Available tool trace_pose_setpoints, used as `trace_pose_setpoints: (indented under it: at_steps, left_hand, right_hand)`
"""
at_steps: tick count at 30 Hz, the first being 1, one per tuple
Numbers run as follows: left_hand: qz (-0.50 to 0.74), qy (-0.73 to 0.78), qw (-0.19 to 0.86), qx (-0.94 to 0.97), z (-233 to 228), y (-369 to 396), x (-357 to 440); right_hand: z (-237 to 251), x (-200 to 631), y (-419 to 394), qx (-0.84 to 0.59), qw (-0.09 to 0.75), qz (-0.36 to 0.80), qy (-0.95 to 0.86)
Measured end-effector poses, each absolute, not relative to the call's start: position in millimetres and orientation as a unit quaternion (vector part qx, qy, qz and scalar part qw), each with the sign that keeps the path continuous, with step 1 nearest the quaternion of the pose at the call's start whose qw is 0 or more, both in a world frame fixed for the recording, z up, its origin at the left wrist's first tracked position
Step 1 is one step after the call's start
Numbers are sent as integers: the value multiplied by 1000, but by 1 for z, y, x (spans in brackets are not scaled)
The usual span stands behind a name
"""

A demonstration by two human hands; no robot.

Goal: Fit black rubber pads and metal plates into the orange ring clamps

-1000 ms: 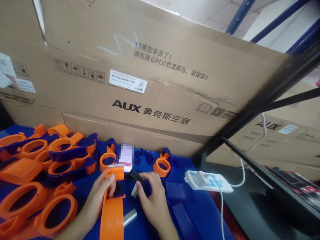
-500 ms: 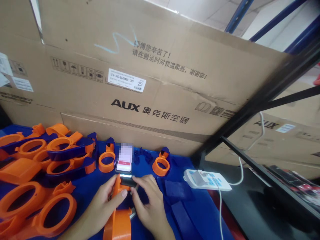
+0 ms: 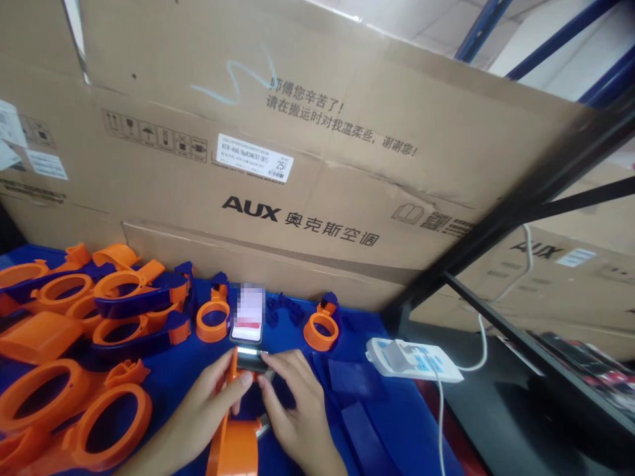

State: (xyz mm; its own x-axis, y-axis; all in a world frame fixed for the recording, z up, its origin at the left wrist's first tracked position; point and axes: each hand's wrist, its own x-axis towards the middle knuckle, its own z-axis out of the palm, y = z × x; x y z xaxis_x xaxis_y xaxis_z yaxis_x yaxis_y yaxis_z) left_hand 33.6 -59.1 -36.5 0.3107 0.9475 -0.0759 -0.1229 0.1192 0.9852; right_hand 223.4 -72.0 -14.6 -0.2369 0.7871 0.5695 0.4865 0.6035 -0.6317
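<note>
My left hand (image 3: 215, 385) is closed around an orange plastic tape dispenser frame (image 3: 234, 449), which points away from me near the front of the table. At its far end sits a dark strip (image 3: 253, 360) with a bright toothed edge. My right hand (image 3: 297, 400) pinches the right end of this strip, index finger on top and thumb below. Between the hands, a grey metallic piece (image 3: 262, 424) partly shows; I cannot tell what it is. Just beyond the strip, a phone (image 3: 247, 334) lies with its screen lit and partly blurred.
Several orange and blue dispenser parts (image 3: 69, 291) are heaped at left. Single orange rings (image 3: 321, 330) stand near the back. Flat dark blue pieces (image 3: 352, 377) lie right of my hand. A white power strip (image 3: 417, 360) with cables sits at the right edge. A large carton (image 3: 307, 198) rises behind.
The view has shifted slightly. The orange frame and its toothed strip have tilted a little, showing more of the strip's dark face. Both hands keep their grip.
</note>
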Motion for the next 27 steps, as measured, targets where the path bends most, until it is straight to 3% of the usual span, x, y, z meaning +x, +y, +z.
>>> trace_pose_setpoints:
  at_steps: [8,13,18,27]
  left_hand:
    - [471,469,630,402,-45,-51,30]
    - [480,440,681,337,-39,-49,23]
    - [445,405,738,306,-47,-40,17]
    - [418,394,738,353,-52,-30,12]
  right_hand:
    - [-7,230,-70,-426,433,179,-774]
    - [-22,239,-62,-568,305,67,-761]
    - [-35,241,-61,-613,190,38,-766]
    - [-40,241,-58,-608,166,26,-776]
